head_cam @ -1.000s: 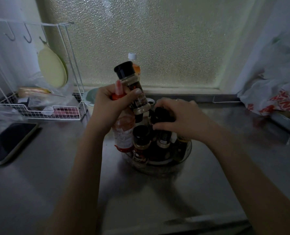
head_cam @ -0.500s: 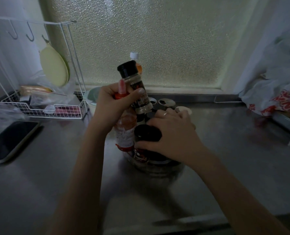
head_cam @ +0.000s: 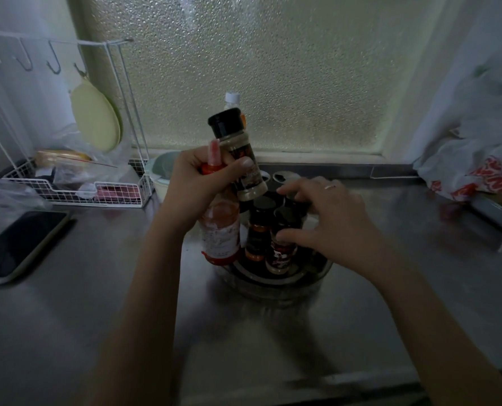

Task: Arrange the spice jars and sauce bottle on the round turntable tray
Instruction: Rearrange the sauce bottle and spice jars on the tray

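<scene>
On the round clear turntable tray (head_cam: 276,284) black-capped spice jars (head_cam: 280,244) stand crowded; the right hand (head_cam: 329,227), fingers spread, touches them. The left hand (head_cam: 203,183) grips both the red sauce bottle (head_cam: 220,230) and a tilted pale spice jar (head_cam: 239,159); that double hold could slip

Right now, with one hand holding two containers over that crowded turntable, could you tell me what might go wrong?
1. The left hand grips both the sauce bottle and a tilted tall spice jar; one could slip and fall.
2. The right hand touches the small spice jars packed closely on the turntable tray; a nudge might topple several.
3. The sauce bottle sits at the tray's edge and may tip off.
</scene>
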`<control>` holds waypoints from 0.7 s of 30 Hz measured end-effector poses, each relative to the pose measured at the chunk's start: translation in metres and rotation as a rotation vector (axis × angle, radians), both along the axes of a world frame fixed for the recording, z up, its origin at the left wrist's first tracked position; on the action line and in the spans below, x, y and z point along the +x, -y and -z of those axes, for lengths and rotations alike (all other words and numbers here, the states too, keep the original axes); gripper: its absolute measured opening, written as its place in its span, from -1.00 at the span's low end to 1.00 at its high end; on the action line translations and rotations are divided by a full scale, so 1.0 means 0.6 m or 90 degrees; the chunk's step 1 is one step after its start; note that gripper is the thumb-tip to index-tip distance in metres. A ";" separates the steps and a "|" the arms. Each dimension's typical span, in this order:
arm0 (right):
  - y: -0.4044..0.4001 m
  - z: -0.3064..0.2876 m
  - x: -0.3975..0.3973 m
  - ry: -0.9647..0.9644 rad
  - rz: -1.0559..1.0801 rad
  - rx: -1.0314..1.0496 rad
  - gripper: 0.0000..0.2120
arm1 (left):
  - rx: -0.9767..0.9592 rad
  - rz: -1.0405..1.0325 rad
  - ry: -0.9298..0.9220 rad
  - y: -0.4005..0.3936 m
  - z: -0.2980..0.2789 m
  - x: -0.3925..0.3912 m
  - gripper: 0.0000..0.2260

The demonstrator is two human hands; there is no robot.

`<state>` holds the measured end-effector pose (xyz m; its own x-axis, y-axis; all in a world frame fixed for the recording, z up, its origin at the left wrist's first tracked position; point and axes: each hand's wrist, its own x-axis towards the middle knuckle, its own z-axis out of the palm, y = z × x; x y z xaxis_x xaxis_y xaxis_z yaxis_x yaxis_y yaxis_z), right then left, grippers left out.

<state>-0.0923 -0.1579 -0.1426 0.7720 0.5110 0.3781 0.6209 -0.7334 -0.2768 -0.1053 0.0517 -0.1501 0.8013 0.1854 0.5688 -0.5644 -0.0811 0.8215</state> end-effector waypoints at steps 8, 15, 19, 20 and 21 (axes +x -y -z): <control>-0.099 -0.069 0.020 -0.204 -0.128 0.372 -0.65 | 0.055 0.104 -0.010 0.011 -0.006 -0.009 -0.76; -0.077 -0.074 0.010 -0.088 -0.066 0.514 -0.61 | -0.011 0.036 -0.022 -0.001 -0.006 -0.007 -0.80; -0.030 -0.057 -0.026 -0.133 -0.073 0.469 -0.61 | -0.163 -0.007 0.006 -0.009 -0.014 -0.010 -0.81; -0.025 -0.056 -0.034 -0.138 -0.082 0.460 -0.64 | -0.181 -0.010 0.012 -0.010 -0.015 -0.011 -0.82; -0.022 -0.057 -0.040 -0.130 -0.094 0.453 -0.66 | -0.186 -0.007 0.015 -0.008 -0.015 -0.012 -0.83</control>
<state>-0.1164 -0.1444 -0.1087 0.8042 0.3012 0.5125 0.5849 -0.2478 -0.7723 -0.1123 0.0567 -0.1412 0.7855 0.3526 0.5085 -0.5839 0.1502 0.7978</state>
